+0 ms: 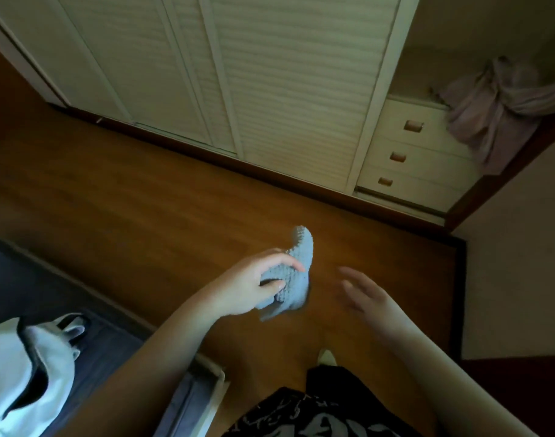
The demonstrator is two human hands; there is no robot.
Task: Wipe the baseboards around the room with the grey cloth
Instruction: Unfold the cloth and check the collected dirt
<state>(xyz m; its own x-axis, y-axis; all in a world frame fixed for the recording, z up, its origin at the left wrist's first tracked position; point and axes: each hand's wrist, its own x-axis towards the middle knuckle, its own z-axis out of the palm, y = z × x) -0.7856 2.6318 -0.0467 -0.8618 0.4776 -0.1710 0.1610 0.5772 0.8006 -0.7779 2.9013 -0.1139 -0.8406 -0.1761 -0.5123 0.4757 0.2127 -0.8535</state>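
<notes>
I hold the grey cloth (296, 272), a knobbly textured rag, bunched in my left hand (251, 285) above the wooden floor, one corner sticking up. My right hand (364, 294) hovers to the right of the cloth, fingers spread, blurred and holding nothing. A dark wooden baseboard (285, 171) runs along the foot of the closet doors ahead. Another dark baseboard (460, 298) runs down the right wall to the corner.
White louvred closet doors (270, 74) fill the far wall, with a small drawer unit (418, 156) and a hanging pale garment (497, 108) at the right. A bed with dark bedding (33, 279) and white clothing (27, 373) lies at the left. The wooden floor (143, 200) stretches between.
</notes>
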